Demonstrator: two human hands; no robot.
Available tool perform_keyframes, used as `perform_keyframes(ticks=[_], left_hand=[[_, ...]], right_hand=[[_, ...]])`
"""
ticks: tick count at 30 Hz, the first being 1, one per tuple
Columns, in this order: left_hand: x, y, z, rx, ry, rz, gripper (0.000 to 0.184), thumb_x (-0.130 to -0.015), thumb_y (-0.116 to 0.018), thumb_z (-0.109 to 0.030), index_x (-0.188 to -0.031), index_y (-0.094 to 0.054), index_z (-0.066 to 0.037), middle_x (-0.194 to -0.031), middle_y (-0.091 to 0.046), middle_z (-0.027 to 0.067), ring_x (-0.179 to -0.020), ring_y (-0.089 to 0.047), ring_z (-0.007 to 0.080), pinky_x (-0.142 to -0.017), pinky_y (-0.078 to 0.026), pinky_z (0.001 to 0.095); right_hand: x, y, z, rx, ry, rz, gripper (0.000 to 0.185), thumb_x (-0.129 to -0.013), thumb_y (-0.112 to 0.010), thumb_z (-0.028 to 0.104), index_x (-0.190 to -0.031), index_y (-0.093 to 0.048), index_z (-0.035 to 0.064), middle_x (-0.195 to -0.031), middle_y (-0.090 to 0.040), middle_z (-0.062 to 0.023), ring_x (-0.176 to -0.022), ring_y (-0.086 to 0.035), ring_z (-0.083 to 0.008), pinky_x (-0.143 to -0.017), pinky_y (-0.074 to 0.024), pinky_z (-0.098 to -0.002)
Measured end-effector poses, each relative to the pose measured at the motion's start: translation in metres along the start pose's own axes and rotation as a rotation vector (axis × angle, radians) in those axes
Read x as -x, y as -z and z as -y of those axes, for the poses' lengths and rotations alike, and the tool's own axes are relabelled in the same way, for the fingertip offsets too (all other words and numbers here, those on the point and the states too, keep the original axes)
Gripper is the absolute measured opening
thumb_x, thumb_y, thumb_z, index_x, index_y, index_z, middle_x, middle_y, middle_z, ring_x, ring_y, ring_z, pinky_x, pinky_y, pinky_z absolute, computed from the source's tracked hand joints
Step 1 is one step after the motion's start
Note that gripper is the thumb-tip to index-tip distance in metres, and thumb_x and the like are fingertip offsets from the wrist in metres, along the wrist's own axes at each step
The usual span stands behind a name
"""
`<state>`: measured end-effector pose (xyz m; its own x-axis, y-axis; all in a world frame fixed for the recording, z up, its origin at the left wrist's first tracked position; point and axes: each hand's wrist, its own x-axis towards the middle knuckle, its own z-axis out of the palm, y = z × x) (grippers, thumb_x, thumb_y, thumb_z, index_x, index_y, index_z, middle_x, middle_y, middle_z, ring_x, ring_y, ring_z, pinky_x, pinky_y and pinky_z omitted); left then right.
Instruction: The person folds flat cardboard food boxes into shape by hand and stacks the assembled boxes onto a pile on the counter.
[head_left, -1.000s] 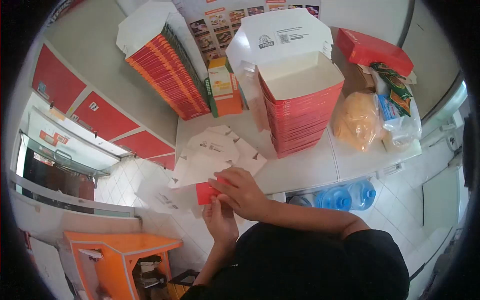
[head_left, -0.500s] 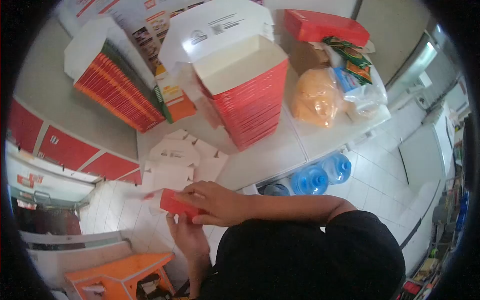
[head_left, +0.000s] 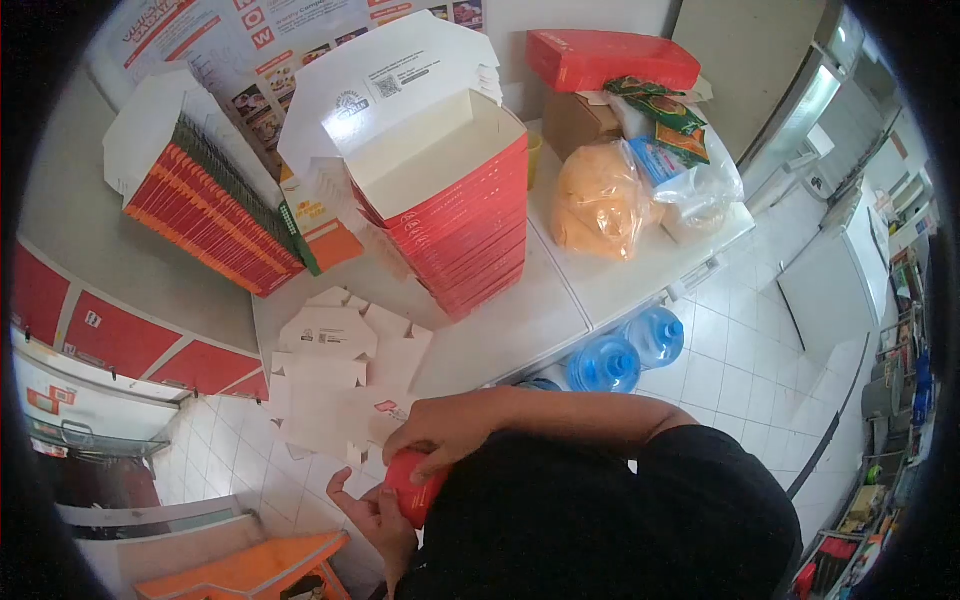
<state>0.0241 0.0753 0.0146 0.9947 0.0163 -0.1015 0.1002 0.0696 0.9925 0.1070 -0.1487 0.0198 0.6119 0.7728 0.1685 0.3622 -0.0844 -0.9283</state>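
Along the wall, a long white counter (head_left: 490, 345) with printed sheets behind. On top, near the middle, a tall stack of red boxes (head_left: 460, 235), nested one inside another, open side up, white lids tilted back; shaped already, to judge by the walls. Toward the left end, a leaning stack of red, orange and green boxes (head_left: 210, 215), packed tight, likewise apparently shaped. At the near left edge, flat white card blanks (head_left: 330, 385), overlapping, tabs spread, with no raised walls, so seemingly unformed. Below the counter, blue water bottles (head_left: 605, 365). At the back right, a closed red carton (head_left: 615, 62) above brown cardboard; just in front, a clear bag of something orange (head_left: 600, 205) beside green packets (head_left: 655, 105). Low in view, just beside the blanks and close against a dark shirt, the right hand (head_left: 440, 430), narrow, gripping a red card piece (head_left: 410, 485) from above, thumb across the face. At the lower left side of the piece, the left hand (head_left: 385, 525), half spread, one finger lifted clear; cannot tell about a firm pinch. Red piece curved or bent, so perhaps partway through shaping, but impossible to say how many folds remain, or about any join to the white card beneath.
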Motion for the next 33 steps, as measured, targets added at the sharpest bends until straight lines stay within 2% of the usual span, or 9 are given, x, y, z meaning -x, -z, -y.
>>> perform_keyframes(ticks=[4, 7, 10, 13, 17, 20, 23, 28, 33], left_hand=[[0.003, -0.013, -0.004, -0.041, -0.027, -0.083, 0.059, -0.091, -0.054, -0.001, -0.145, -0.031, -0.011, -0.067, -0.054, 0.0024, -0.064, -0.051, 0.0103, -0.063, -0.043, 0.0246], [0.002, 0.0, -0.012, -0.224, -0.006, 0.014, 0.068, -0.091, -0.056, 0.006, -0.149, -0.022, -0.008, -0.06, -0.056, 0.0041, -0.064, -0.053, 0.0081, -0.064, -0.038, 0.0229], [-0.005, 0.01, -0.01, -0.247, -0.067, 0.019, 0.07, -0.09, -0.058, 0.007, -0.15, -0.024, -0.005, -0.052, -0.049, -0.0016, -0.06, -0.047, 0.0051, -0.063, -0.032, 0.0228], [-0.015, 0.036, 0.004, -0.29, -0.051, 0.102, 0.067, -0.093, -0.065, -0.004, -0.15, -0.028, -0.003, -0.078, -0.066, 0.0072, -0.079, -0.061, 0.0116, -0.072, -0.042, 0.0249], [-0.035, 0.061, 0.02, -0.162, -0.361, -0.537, 0.062, -0.1, -0.065, -0.029, -0.149, -0.04, -0.001, -0.147, -0.048, 0.0182, -0.138, -0.047, 0.0282, -0.112, -0.04, 0.0443], [-0.035, 0.096, 0.043, -0.104, -0.309, -0.318, 0.058, -0.101, -0.065, -0.031, -0.146, -0.045, 0.0, -0.141, -0.053, 0.0172, -0.13, -0.053, 0.0317, -0.112, -0.042, 0.0451], [-0.027, 0.089, 0.012, 0.036, -0.135, -0.251, 0.051, -0.102, -0.065, -0.026, -0.141, -0.049, 0.001, -0.133, -0.06, 0.016, -0.122, -0.06, 0.0284, -0.102, -0.052, 0.0425], [-0.036, 0.058, -0.019, 0.497, -0.014, -0.258, 0.041, -0.102, -0.062, -0.02, -0.136, -0.053, 0.002, -0.127, -0.065, 0.0155, -0.113, -0.066, 0.0264, -0.092, -0.059, 0.0397], [-0.035, 0.058, -0.05, 0.617, 0.105, 0.124, 0.04, -0.103, -0.06, -0.015, -0.138, -0.051, 0.002, -0.132, -0.065, 0.0161, -0.115, -0.067, 0.0277, -0.094, -0.059, 0.0398]], right_hand=[[-0.012, -0.028, -0.024, 0.247, -0.127, -0.429, 0.04, -0.091, -0.074, 0.036, -0.116, -0.065, 0.0054, -0.087, -0.071, -0.017, -0.076, -0.07, -0.0358, -0.069, -0.0523, -0.0456], [-0.004, -0.017, -0.007, -0.082, -0.156, 0.041, 0.046, -0.085, -0.079, 0.036, -0.117, -0.064, 0.0052, -0.091, -0.072, -0.019, -0.081, -0.07, -0.0416, -0.072, -0.0527, -0.0482], [0.006, -0.015, -0.003, 0.077, 0.081, -0.006, 0.054, -0.08, -0.085, 0.034, -0.119, -0.063, 0.004, -0.091, -0.072, -0.0178, -0.08, -0.071, -0.039, -0.071, -0.0532, -0.0469], [0.001, -0.021, 0.009, 0.311, -0.04, -0.057, 0.064, -0.074, -0.09, 0.035, -0.121, -0.063, 0.0026, -0.092, -0.071, -0.0175, -0.078, -0.07, -0.0379, -0.07, -0.0532, -0.0452], [-0.004, 0.003, 0.009, 0.009, -0.08, -0.496, 0.065, -0.074, -0.092, 0.034, -0.123, -0.063, 0.0014, -0.088, -0.073, -0.0132, -0.075, -0.072, -0.0265, -0.068, -0.0575, -0.039], [-0.014, 0.012, 0.011, -0.68, -0.151, -0.58, 0.054, -0.086, -0.086, 0.025, -0.127, -0.062, -0.0001, -0.082, -0.072, -0.0091, -0.071, -0.07, -0.0203, -0.064, -0.0583, -0.0332], [-0.039, -0.023, -0.015, -0.785, -0.086, -0.802, 0.039, -0.095, -0.076, 0.019, -0.126, -0.062, -0.0013, -0.11, -0.066, -0.0152, -0.098, -0.068, -0.0186, -0.078, -0.0581, -0.0308], [-0.05, -0.036, 0.018, 0.559, 0.612, -0.42, 0.025, -0.093, -0.074, 0.014, -0.109, -0.058, 0.0024, -0.131, -0.056, -0.0198, -0.126, -0.057, -0.036, -0.109, -0.043, -0.0526], [-0.068, -0.05, 0.004, 0.292, 0.65, -0.468, 0.015, -0.097, -0.069, 0.02, -0.104, -0.063, 0.008, -0.136, -0.056, -0.02, -0.14, -0.046, -0.0377, -0.114, -0.0358, -0.0552]])
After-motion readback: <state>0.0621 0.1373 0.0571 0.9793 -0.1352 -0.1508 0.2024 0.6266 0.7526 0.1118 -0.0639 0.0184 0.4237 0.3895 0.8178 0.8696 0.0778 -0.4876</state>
